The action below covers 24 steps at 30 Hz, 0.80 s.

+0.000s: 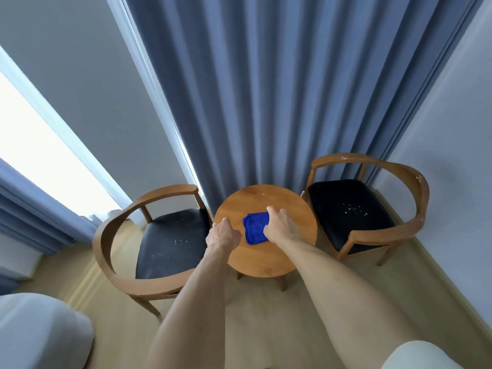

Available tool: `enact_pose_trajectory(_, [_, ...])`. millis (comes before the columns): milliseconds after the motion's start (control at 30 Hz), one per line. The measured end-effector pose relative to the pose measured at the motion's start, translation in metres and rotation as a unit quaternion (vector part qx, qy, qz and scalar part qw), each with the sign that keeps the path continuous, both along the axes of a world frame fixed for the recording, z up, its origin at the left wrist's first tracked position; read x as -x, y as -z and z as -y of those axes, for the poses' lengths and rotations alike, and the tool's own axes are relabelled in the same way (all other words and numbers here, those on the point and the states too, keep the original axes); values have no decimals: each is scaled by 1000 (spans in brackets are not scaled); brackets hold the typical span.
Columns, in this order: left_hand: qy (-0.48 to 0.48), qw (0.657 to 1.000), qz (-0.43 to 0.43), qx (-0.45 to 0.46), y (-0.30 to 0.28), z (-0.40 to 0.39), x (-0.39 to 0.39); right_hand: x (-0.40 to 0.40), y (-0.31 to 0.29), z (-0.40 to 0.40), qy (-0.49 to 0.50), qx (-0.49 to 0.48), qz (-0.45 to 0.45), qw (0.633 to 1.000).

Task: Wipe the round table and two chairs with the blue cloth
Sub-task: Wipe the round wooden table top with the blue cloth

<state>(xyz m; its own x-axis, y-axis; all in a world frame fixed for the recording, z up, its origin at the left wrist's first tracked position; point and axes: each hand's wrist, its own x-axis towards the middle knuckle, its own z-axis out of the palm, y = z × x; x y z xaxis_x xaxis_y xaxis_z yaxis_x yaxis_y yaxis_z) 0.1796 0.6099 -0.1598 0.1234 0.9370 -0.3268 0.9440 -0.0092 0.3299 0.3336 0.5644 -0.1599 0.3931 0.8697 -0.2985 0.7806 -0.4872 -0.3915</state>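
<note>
A small round wooden table (266,259) stands between two wooden armchairs with black seats. A folded blue cloth (254,228) lies near the table's middle. My right hand (281,227) rests on the cloth's right side, fingers spread over it, thumb pointing away. My left hand (222,233) hovers at the table's left edge, fingers curled, holding nothing. The left chair (170,242) and the right chair (351,211) both carry white crumbs on their seats. A few white specks lie on the far part of the tabletop.
Long blue curtains (279,89) hang directly behind the table. A bright window (40,161) is at the left, a pale wall at the right. A white bed corner (40,331) sits at the lower left. The floor is light wood.
</note>
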Motion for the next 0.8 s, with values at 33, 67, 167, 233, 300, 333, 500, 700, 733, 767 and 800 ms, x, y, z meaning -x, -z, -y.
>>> enact_pose_trajectory(33, [-6,1000,4,3,11,-12,-4,-4,9,-14,-5,-4,-4,1000])
enact_pose_trajectory(67, [-9,1000,3,12,25,-21,-7,-7,19,-24,-8,-2,-7,1000])
enact_pose_trajectory(167, [-7,999,-10,45,84,-52,-20,-21,70,-65,-3,12,-25,1000])
enact_pose_trajectory(233, [-12,998,-10,57,130,-74,-29,-34,113,-95,-22,15,-26,999])
enact_pose_trajectory(300, [-13,998,-10,68,180,-98,-41,-50,164,-129,-49,16,-22,998])
enact_pose_trajectory(333, [-14,997,-11,72,205,-110,-46,-58,193,-145,-62,19,-20,998])
enact_pose_trajectory(500, [-45,993,-22,104,308,-148,-61,-82,314,-193,-98,66,-4,993])
enact_pose_trajectory(700, [-67,978,-69,183,371,-182,-83,-100,390,-229,-155,132,20,979])
enact_pose_trajectory(733, [-67,978,-69,186,374,-189,-86,-101,393,-237,-162,134,29,977])
enact_pose_trajectory(767, [-67,977,-68,189,378,-200,-90,-101,396,-248,-170,132,36,976])
enact_pose_trajectory(800, [-67,977,-67,189,381,-212,-93,-103,397,-260,-186,121,47,974])
